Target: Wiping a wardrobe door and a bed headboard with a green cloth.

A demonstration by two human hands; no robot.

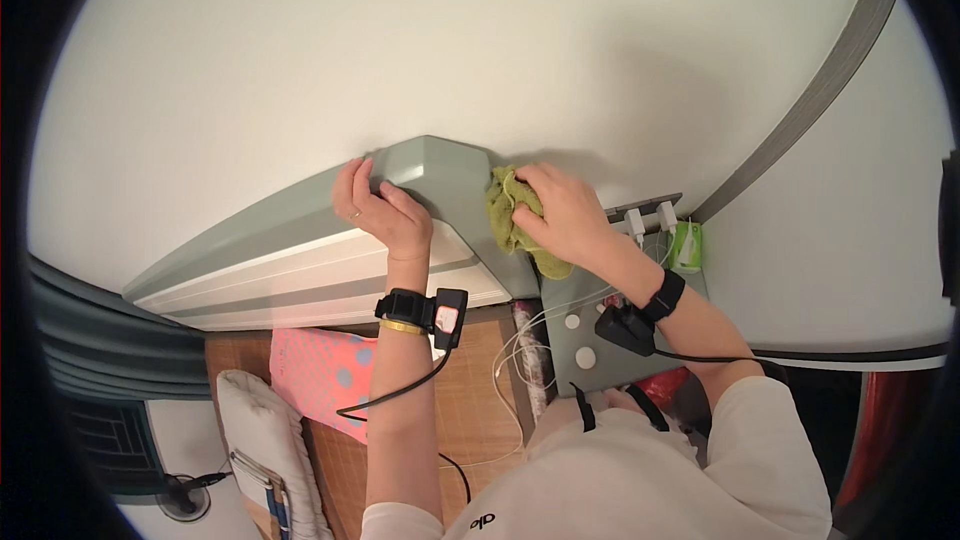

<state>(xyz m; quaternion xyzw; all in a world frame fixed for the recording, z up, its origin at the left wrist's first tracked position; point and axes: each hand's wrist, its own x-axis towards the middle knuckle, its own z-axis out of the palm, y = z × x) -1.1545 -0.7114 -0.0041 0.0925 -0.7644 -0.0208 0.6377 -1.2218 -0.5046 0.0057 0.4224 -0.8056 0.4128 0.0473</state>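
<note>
A grey-green and cream headboard (455,172) stands against the pale wall, its top sloping down toward the left. My left hand (382,210) is at its top edge, fingers loosely curled and thumb apart, with nothing held; whether the fingertips press on the edge cannot be told. In my right hand (566,214) is a bunched green cloth (512,214), pressed to the right side of the headboard. Part of the cloth hangs down below my fingers. Both wrists wear black straps with small dark devices and cables.
A grey-green bedside cabinet (622,360) stands to the right, with white chargers (635,223) and a green tissue pack (685,246) behind. White cables (517,337) trail beside the bed mat (472,375). A pink dotted cloth (322,367) and a pale cushion (259,420) lie left.
</note>
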